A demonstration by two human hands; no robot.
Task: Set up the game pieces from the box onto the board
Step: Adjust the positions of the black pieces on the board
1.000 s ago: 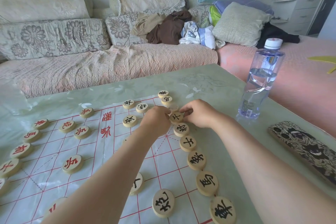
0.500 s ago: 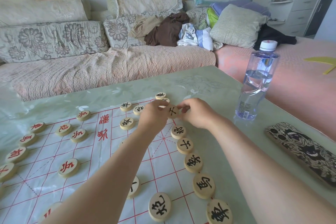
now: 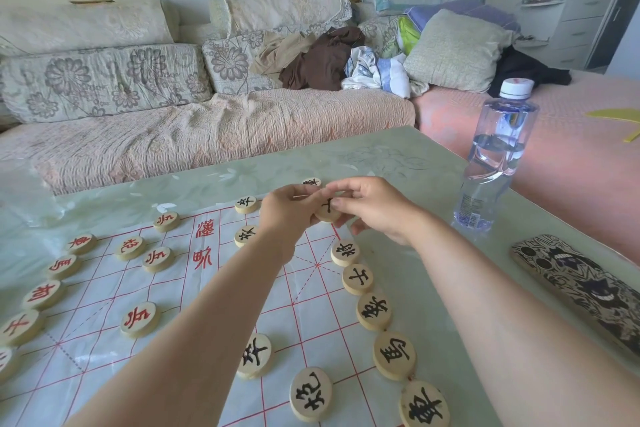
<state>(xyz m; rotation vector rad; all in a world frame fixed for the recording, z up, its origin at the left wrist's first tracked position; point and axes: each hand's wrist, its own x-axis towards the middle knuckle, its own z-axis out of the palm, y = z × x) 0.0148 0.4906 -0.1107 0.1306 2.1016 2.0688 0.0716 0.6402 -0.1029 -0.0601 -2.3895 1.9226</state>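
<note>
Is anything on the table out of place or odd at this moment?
Nothing is spilled or damaged. One black piece is off the board, pinched between left hand and right hand, so its row has a gap. The bottle stands upright and capped.

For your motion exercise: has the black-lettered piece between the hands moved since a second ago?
Yes. The piece has risen off the board, now held by both hands above the black row's far end.

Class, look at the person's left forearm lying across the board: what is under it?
Under the left forearm you see the red-lined board and the edge of a black-lettered piece. Whether further pieces lie beneath the arm cannot be seen.
</note>
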